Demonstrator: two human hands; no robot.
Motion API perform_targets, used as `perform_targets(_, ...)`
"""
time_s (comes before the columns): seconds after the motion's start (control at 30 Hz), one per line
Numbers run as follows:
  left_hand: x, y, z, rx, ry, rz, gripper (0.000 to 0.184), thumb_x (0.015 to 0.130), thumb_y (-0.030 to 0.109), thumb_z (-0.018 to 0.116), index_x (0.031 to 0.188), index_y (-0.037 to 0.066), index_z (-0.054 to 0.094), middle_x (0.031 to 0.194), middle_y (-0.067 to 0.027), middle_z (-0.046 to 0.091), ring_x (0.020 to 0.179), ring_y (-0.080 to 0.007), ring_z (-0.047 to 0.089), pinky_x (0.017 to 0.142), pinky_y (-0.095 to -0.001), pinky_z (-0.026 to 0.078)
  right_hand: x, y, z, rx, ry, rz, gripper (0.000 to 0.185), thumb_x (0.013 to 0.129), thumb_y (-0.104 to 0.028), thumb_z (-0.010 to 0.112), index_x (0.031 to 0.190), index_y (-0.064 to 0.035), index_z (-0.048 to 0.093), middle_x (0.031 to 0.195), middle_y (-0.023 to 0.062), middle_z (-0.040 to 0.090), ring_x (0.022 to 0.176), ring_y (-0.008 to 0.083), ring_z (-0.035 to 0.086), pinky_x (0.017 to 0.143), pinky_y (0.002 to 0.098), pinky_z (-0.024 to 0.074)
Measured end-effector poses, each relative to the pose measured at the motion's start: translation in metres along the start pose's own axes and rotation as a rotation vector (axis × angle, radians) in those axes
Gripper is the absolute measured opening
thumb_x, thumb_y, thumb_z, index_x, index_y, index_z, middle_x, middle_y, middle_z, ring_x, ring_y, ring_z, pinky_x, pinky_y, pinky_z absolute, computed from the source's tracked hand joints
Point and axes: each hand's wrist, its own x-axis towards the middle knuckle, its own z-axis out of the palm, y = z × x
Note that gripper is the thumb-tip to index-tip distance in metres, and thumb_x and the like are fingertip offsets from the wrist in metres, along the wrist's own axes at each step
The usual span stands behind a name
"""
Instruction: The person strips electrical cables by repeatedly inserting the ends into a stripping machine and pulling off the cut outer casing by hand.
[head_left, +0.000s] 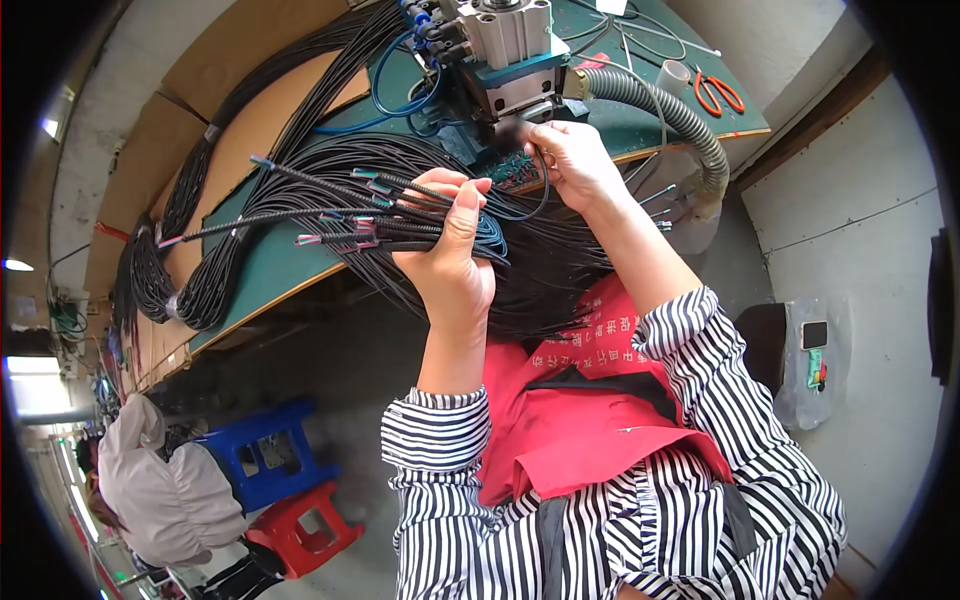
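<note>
Two bare hands point(460, 240) point(578, 165), one machine point(510, 45), one thick hose point(690, 115), two stools point(275, 422) point(283, 535)

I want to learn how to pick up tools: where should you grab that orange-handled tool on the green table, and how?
Probably by the orange handles, coming from the near right corner of the table. The tool seems to lie flat, its handles spread apart and reaching toward that corner, so they'd meet your hand first; its narrow end points away.

White Chinese characters point(590, 345) are printed on the red apron point(610, 452), below-right of the left fingers point(462, 214); wording not reliably read.
</note>
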Motion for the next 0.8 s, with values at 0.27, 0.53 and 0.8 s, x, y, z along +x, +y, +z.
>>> perform_targets(0.27,-0.001,-0.001,0.005,0.013,0.003,-0.013,0.013,0.074,-0.005,0.064,0.085,-0.003,0.057,0.090,-0.0084,0.056,0.080,-0.0165,0.057,0.079,-0.0278,0.047,-0.016,-0.010,0.006,-0.180,0.050,-0.011,0.017,0.081,-0.017,0.061,0.084,0.0004,0.061,0.074,0.0032,0.058,0.056,0.0056,0.047,0.047,0.0191,0.0342)
perform_targets(0.53,-0.003,-0.001,0.008,0.014,-0.041,-0.089,0.013,0.073,-0.004,0.066,0.084,-0.004,0.061,0.094,-0.0086,0.058,0.080,-0.0125,0.056,0.071,-0.0236,0.046,-0.081,-0.047,0.038,-0.554,-0.252,-1.007,0.017,0.083,-0.011,0.058,0.091,0.0039,0.059,0.093,0.0123,0.057,0.078,0.0140,0.056,0.066,0.0224,0.0450)
perform_targets(0.8,0.002,0.008,-0.007,0.080,-0.080,-0.074,0.008,0.078,0.001,0.062,0.085,-0.003,0.061,0.090,-0.0087,0.056,0.076,-0.0128,0.054,0.067,-0.0233,0.045,-0.082,-0.033,0.023,-0.548,-0.272,-0.696,0.012,0.086,-0.006,0.053,0.094,0.0028,0.056,0.072,0.0026,0.057,0.063,0.0052,0.051,0.054,0.0163,0.0412)
